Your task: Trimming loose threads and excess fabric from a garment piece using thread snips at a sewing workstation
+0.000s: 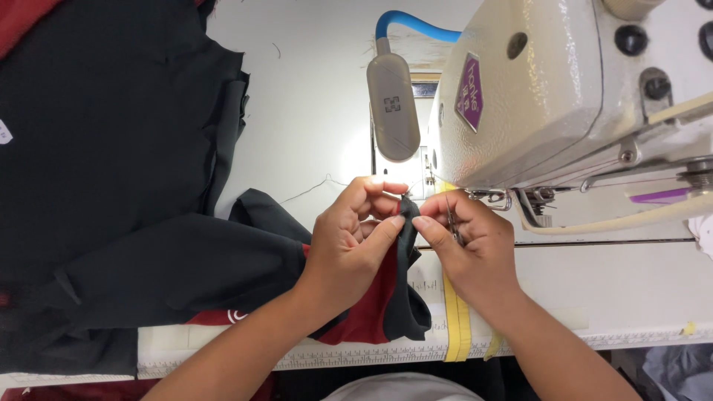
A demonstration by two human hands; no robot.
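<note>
My left hand (349, 241) and my right hand (471, 241) meet in front of a cream sewing machine (564, 96). Both pinch the upper edge of a black fabric piece (407, 245) with a red panel (371, 308), held up just off the white table (639, 286). My left thumb and fingers grip the fold from the left. My right thumb presses it from the right, and a small metal tool (453, 223), likely thread snips, shows between the right fingers. The rest of the garment trails down and left over the table edge.
A large pile of black fabric (104, 171) covers the table's left half. A grey lamp head on a blue gooseneck (394, 104) shines beside the machine's needle area (431, 174). A yellow measuring tape (457, 319) hangs over the front edge, along a printed ruler strip (356, 356).
</note>
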